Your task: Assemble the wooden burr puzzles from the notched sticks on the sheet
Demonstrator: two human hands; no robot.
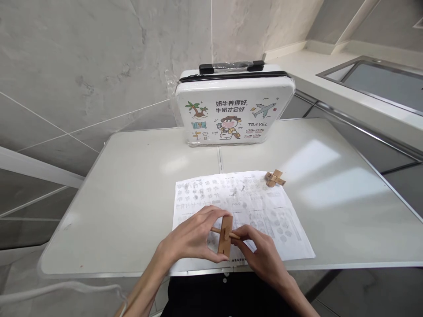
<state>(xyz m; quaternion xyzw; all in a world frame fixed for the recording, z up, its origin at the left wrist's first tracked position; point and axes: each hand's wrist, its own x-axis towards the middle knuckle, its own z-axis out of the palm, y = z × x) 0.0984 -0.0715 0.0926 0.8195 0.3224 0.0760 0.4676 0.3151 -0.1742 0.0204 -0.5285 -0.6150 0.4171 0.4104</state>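
My left hand and my right hand meet above the near edge of the white table. Together they hold a small wooden puzzle piece assembly: an upright flat block with a thin stick crossing through it. Left fingers curl round the block from the left and below. Right fingers pinch the stick's right end. Under the hands lies a printed instruction sheet. A second wooden puzzle piece cluster rests at the sheet's far right corner, away from both hands.
A white mini suitcase with cartoon print and a black handle stands upright at the table's far edge against the grey tiled wall. A counter with a steel sink runs along the right. A white cable hangs lower left.
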